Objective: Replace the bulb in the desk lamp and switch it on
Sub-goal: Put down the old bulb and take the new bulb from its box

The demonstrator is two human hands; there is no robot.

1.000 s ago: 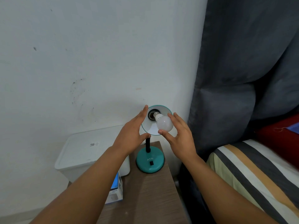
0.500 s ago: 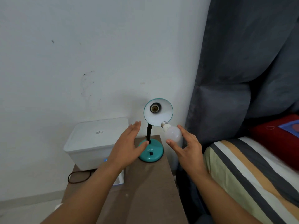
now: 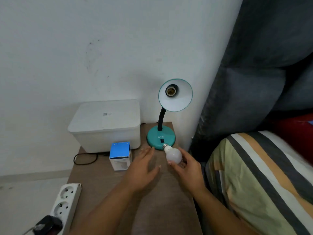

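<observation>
Both hands have come down and away from the shade since a moment ago, and the bulb (image 3: 174, 156) has come with them: it is now low over the near right part of the bedside table (image 3: 162, 209), just in front of the desk lamp (image 3: 175, 94), whose socket (image 3: 170, 91) gapes bare inside the white shade. The right hand (image 3: 188, 167) cups the bulb from below and the right, fingers curled round the frosted globe, with the metal screw cap pointing up and away toward the lamp's teal base (image 3: 160, 139). The left hand (image 3: 144, 168) hovers flat and relaxed beside it, fingers straight, holding nothing; it looks clear of the table, though from this angle I can't be sure it isn't brushing the wood. To the left stands a small blue-topped box (image 3: 120, 156), likely the new bulb's carton, in front of a white lidded bin (image 3: 105, 124). That bulb should be feather-light but smooth and rounded, so it could slip or roll if set down carelessly, and the shell may crack if squeezed or knocked. Best held round the widest part of the globe with a soft, even grip, keeping fingers off the threaded cap, and laid somewhere it can't roll off the edge.
</observation>
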